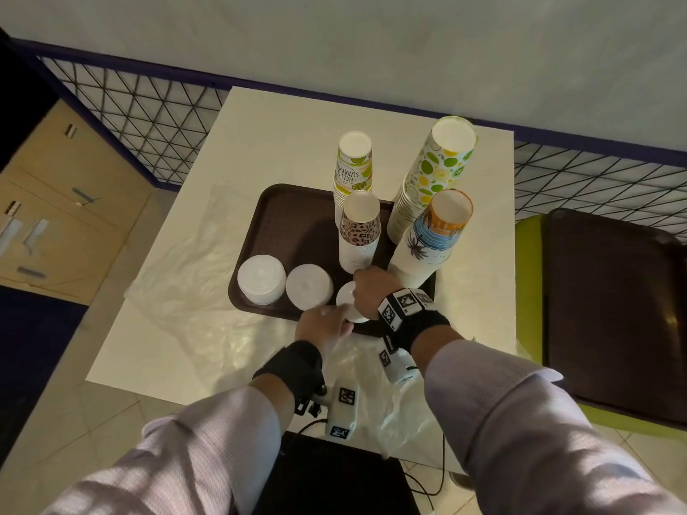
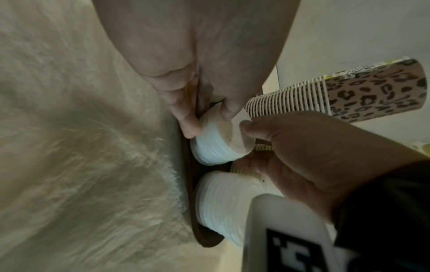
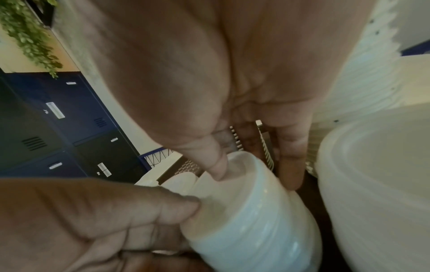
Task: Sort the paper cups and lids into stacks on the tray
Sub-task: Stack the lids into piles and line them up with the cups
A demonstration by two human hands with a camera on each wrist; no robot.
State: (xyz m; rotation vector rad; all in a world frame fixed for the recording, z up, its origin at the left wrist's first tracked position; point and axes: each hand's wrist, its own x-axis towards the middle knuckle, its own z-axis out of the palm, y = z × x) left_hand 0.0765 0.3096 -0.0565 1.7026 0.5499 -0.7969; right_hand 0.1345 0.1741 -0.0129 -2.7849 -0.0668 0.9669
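A brown tray carries four upside-down cup stacks: "Hello Summer", citrus, leopard and palm tree. Two white lid stacks stand along its near edge. Both hands hold a third, smaller lid stack beside them. My left hand pinches its side from the near side. My right hand grips it from above, thumb on the top lid and fingers down the far side. In the left wrist view the small lid stack sits between both hands.
Crinkled clear plastic covers the white table to the left of and in front of the tray. A second brown tray lies on a green seat at the right. A wire fence runs behind the table.
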